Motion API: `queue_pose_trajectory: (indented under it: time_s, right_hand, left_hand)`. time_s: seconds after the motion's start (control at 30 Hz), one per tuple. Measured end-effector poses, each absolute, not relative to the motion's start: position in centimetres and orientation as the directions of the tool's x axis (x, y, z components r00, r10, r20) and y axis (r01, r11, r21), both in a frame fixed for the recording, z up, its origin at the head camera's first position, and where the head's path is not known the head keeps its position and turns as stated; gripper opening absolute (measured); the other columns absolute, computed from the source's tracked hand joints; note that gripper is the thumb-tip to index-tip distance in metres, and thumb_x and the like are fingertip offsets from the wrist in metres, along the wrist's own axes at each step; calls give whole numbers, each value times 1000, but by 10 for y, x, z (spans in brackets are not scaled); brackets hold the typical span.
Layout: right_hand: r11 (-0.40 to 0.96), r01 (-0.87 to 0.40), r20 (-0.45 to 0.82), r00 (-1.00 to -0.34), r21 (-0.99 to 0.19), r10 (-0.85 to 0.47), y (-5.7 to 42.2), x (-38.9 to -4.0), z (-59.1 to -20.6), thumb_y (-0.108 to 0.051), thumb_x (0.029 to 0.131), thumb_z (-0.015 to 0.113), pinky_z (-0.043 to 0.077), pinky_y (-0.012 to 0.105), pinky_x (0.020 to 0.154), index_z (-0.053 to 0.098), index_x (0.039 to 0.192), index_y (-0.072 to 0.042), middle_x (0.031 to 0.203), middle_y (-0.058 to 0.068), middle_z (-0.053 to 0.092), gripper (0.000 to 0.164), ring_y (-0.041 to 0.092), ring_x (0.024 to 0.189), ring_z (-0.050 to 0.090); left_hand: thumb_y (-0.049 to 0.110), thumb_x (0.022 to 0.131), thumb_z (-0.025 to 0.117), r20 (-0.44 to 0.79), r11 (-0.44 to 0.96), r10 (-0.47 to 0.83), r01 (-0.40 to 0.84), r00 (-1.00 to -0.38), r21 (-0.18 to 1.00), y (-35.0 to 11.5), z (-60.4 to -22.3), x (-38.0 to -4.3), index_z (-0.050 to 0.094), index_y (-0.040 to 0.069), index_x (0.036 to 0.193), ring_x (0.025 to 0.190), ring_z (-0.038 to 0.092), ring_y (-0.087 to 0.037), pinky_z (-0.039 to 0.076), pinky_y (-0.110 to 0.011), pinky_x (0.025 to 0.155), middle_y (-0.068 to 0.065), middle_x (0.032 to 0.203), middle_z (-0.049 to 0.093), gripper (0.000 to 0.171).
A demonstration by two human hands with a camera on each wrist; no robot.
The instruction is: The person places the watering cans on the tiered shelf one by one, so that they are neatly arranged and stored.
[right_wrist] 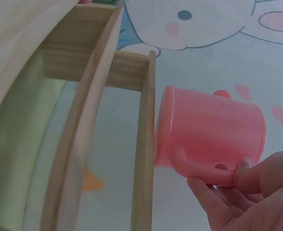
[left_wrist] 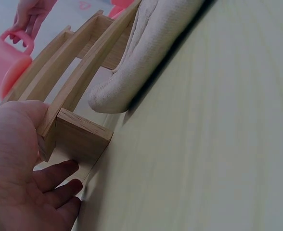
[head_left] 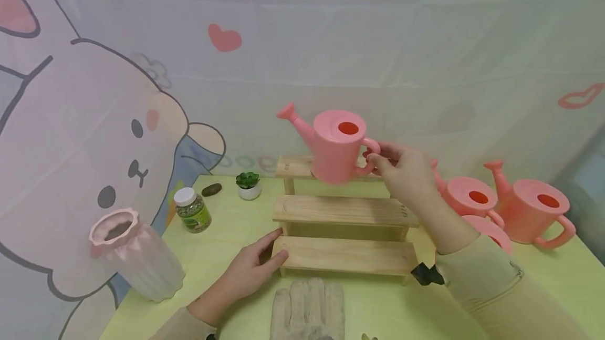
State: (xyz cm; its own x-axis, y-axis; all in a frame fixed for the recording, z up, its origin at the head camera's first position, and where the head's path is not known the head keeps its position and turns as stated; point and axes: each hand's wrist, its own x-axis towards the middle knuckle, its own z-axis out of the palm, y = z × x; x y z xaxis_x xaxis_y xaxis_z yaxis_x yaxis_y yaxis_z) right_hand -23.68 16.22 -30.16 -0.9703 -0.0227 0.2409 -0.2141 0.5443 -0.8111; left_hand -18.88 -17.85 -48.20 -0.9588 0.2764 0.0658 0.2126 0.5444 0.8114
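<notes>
A pink watering can point(head_left: 336, 145) is upright at the top step of a three-tier wooden stand point(head_left: 342, 256), its spout toward the left. My right hand point(head_left: 408, 174) pinches its handle between thumb and fingers, also seen in the right wrist view. The can's base point(right_wrist: 165, 127) is close to the top board; whether it touches cannot be told. My left hand point(head_left: 248, 271) holds the left end of the lowest step. In the left wrist view, the thumb lies over the board's end, and the other fingers point(left_wrist: 59, 180) are loosely bent beside the stand's leg.
More pink watering cans point(head_left: 534, 211) stand at the right, partly behind my right arm. Beige gloves point(head_left: 309, 308) lie before the stand. To the left are a pink-white vase point(head_left: 146, 261), a white-lidded jar point(head_left: 193, 211), a dark stone point(head_left: 211, 189) and a potted succulent point(head_left: 248, 185).
</notes>
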Motion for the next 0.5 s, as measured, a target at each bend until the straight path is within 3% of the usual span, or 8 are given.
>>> queue_pose_trajectory:
  time_s: [0.17, 0.5]
  right_hand:
    - [523, -179, 190, -981, -833, -34, 147, -249, -291, -37, 101, 64, 61, 34, 93, 67, 136, -22, 119, 0, 76, 38, 15, 105, 76]
    - [560, -217, 221, -973, -799, -61, 121, -273, -291, -28, 100, 67, 62, 31, 77, 72, 128, -15, 120, 4, 76, 31, 20, 104, 75]
  left_hand:
    - [56, 97, 62, 63, 553, 273, 211, -960, 806, -180, -484, -190, 47, 28, 154, 146, 46, -19, 40, -45, 120, -1, 158, 48, 65]
    - [55, 97, 64, 70, 535, 277, 214, -958, 817, -178, -483, -189, 47, 27, 154, 146, 46, -20, 40, -47, 120, -2, 157, 49, 65]
